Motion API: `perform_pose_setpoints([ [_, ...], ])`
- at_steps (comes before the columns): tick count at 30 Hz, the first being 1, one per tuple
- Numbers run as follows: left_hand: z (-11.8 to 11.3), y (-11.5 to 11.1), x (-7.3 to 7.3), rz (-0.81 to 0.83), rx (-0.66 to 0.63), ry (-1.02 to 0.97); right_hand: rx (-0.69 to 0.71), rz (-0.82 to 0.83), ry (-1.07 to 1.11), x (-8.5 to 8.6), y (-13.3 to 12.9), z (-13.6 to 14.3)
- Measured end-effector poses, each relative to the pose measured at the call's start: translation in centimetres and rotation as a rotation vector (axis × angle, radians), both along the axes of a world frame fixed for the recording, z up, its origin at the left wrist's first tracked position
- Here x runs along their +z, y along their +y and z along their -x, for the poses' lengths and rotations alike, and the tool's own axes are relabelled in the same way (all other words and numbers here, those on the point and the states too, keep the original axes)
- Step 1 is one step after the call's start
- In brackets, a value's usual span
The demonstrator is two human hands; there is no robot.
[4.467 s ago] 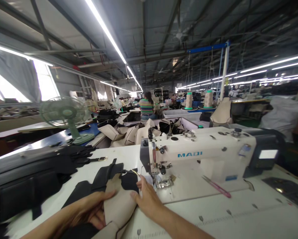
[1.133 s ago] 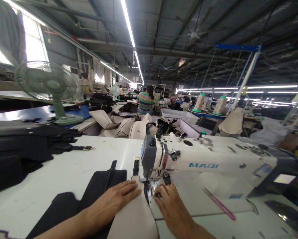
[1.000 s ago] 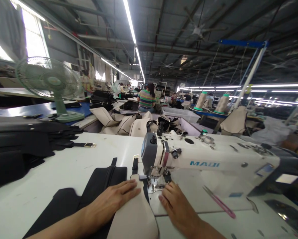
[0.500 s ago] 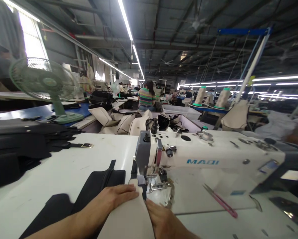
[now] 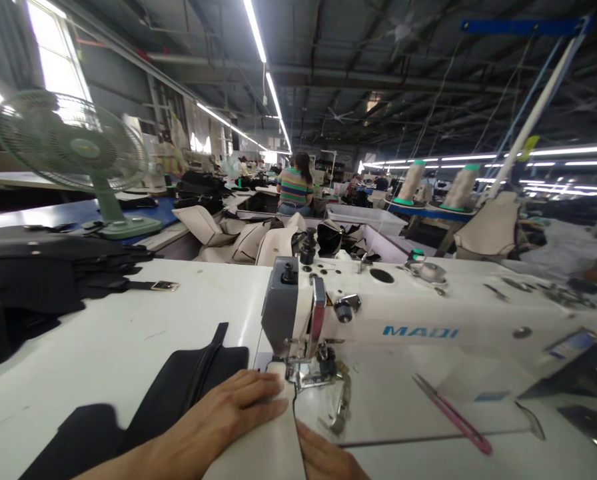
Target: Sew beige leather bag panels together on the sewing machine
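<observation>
Apparently, the step in hand is guiding a beige piece (image 5: 273,443) to the needle area of the sewing machine (image 5: 418,300). The piece lies at the near middle of the bench (image 5: 213,287), its far end just left of the presser foot (image 5: 311,380), its dark right edge running back toward the near side. The left hand (image 5: 233,407) rests on it palm down, fingers stretched out, pressing rather than gripping. The right hand (image 5: 328,457) lies along its right edge, partly cut off below; whether it pinches the edge, I cannot tell. Whether the needle is in the material is too small to make out.

The next move, I judge, calls for light, even pressure from both hands, the edge kept lined up with the foot and the fingertips clear of it. A black piece (image 5: 178,383) lies to the left, and pink-handled tweezers (image 5: 453,413) to the right.
</observation>
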State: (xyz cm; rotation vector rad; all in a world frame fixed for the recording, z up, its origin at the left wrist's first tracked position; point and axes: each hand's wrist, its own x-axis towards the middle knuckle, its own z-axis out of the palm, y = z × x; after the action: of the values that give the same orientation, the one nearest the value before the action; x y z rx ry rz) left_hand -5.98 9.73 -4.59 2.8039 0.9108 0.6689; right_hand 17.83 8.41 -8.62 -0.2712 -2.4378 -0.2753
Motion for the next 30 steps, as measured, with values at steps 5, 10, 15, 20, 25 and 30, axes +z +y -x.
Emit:
perform_pose_setpoints([
  [5, 0.2, -0.8, 0.2, 0.163, 0.048, -0.053, -0.015, 0.001, 0.101, -0.6, -0.1, 0.5],
  [10, -0.1, -0.6, 0.7, 0.204, 0.081, -0.059, 0.020, 0.024, 0.159, -0.2, 0.0, 1.3],
  [15, -0.4, -0.3, 1.5, 0.296, 0.191, -0.078, 0.035, 0.062, 0.072, 0.0, 0.3, 1.3],
  [20, 0.4, -1.2, 2.1, 0.296, 0.177, -0.100, 0.026, 0.072, 0.082, -0.2, 0.3, 1.2],
  [25, 0.4, -1.2, 1.9, 0.258, 0.116, -0.095, 0.018, 0.076, 0.067, -0.5, 0.3, 1.1],
  [30, 0.3, -0.1, 0.2, 0.198, 0.053, -0.085, -0.014, 0.057, 0.009, -1.2, 0.7, 0.9],
])
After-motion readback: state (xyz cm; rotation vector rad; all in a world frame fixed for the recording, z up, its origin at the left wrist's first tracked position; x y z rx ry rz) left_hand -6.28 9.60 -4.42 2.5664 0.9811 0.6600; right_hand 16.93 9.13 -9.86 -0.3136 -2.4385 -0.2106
